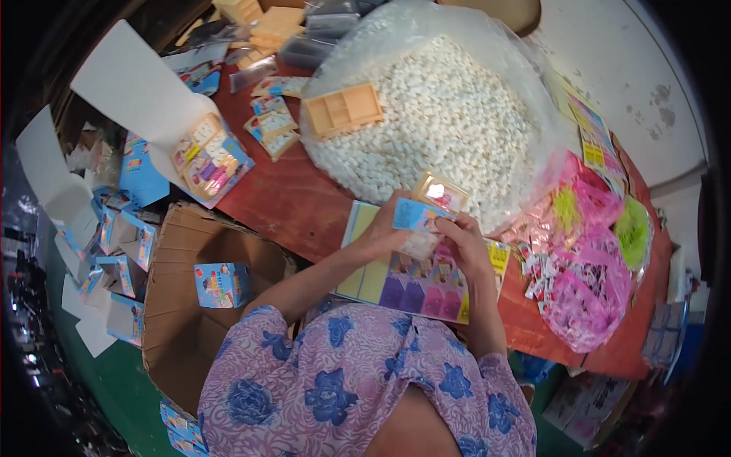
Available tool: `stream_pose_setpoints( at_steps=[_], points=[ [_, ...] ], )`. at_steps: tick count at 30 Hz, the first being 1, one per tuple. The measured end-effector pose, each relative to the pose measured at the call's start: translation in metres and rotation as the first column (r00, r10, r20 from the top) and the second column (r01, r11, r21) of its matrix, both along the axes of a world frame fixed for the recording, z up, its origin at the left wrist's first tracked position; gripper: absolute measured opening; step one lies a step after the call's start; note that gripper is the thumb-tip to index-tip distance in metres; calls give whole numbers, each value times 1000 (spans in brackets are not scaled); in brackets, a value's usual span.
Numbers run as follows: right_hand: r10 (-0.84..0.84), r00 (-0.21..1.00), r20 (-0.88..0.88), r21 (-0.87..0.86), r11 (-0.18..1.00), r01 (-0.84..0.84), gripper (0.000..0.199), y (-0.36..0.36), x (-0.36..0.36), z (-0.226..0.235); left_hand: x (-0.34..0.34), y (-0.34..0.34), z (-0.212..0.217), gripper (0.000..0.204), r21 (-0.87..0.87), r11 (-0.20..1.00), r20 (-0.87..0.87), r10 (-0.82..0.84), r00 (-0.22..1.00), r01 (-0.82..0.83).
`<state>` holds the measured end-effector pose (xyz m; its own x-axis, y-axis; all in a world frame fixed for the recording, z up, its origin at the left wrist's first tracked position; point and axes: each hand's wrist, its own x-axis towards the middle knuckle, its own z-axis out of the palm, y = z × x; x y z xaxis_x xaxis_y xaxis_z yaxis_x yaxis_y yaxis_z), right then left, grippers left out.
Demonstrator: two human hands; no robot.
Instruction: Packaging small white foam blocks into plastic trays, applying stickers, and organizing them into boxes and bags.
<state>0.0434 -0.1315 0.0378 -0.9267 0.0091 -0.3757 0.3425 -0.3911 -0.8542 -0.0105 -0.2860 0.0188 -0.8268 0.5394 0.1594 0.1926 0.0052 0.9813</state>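
Both of my hands grip a small pack over the table. A blue printed card [417,215] wraps its middle. Out of the card's far end sticks a pale compartment tray [440,192] with shiny clear film over it and something pink inside. My left hand [379,232] closes on the pack's left side, and my right hand [466,242] pinches the right side with the thumb on the card. Under the hands lies a printed sheet of colourful stickers [426,297]. Just beyond is a large clear bag of small white pieces [457,114], with a beige three-compartment tray [344,110] on it.
An open cardboard box [179,305] at my left holds a small blue box [222,286]. Farther left are an open display box [209,160] with filled trays and several small open boxes [118,259]. Pink plastic bags [582,297] sit at the right of the red table [266,198].
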Motion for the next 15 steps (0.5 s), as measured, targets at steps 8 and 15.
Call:
stream_pose_setpoints(
  at_steps=[8,15],
  points=[
    [-293,953,-76,-105,953,284,16,-4,-7,-1,-2,-8,15,35,-15,786,-378,567,731,-618],
    [-376,910,-176,66,918,392,16,-32,12,11,17,5,27,34,-243,825,-620,273,736,-511]
  ],
)
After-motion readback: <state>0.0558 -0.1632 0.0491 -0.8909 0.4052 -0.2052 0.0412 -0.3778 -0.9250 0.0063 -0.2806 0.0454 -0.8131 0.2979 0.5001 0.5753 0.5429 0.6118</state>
